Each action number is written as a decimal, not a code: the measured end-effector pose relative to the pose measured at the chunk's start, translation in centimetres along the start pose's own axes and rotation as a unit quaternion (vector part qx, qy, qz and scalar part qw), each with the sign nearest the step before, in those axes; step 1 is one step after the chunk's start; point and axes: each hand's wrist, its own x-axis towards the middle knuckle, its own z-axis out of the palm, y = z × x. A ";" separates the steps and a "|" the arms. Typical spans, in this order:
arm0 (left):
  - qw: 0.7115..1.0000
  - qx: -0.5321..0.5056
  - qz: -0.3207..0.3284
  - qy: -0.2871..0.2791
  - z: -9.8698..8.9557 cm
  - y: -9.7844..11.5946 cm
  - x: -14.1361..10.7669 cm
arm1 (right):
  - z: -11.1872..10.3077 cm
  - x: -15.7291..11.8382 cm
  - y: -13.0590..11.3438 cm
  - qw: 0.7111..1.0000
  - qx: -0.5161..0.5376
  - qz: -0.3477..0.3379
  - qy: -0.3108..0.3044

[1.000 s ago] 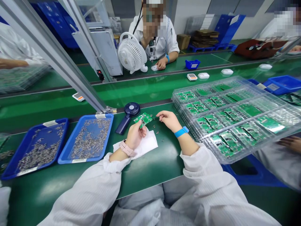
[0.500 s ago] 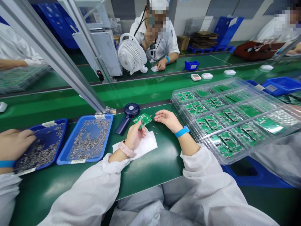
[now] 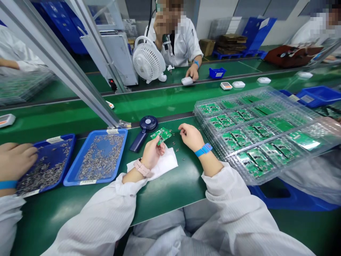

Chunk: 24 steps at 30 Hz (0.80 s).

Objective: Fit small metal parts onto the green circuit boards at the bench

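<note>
The left hand (image 3: pixel 152 153) was clenched on a small green circuit board (image 3: pixel 161 135), pinching it at the edge and holding it tilted just above the worktop (image 3: pixel 170 192) at about 12 o'clock. The right hand (image 3: pixel 190 138) was loosely curled at about 1 o'clock, near scattered small metal parts (image 3: pixel 174 143); they were too small to tell whether it held one. A white wipe (image 3: pixel 162 164) lay just under the left hand, and a navy handheld fan (image 3: pixel 145 129) sat just beside the board at about 11 o'clock. A blue tray (image 3: pixel 77 156) of metal parts sat at about 10 o'clock, and stacked clear blister trays (image 3: pixel 195 112) of green boards sat at about 2 o'clock. A co-worker's hand (image 3: pixel 16 156) was over a second blue tray (image 3: pixel 66 160) at about 9 o'clock. Edge-holding looked like good practice: it kept fingers off the components and left the right hand free for picking tiny parts singly.
</note>
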 end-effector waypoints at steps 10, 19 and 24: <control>1.000 -0.010 0.000 -0.005 -0.1 -0.1 0.0 | -1.7 0.1 0.3 0.997 0.009 0.077 -0.027; 1.000 -0.012 -0.005 -0.005 -0.1 -0.1 0.2 | -0.6 0.7 0.8 0.982 -0.165 -0.062 -0.074; 1.000 -0.017 -0.002 -0.007 -0.1 -0.1 0.2 | -0.3 1.4 1.4 0.978 -0.148 -0.089 -0.117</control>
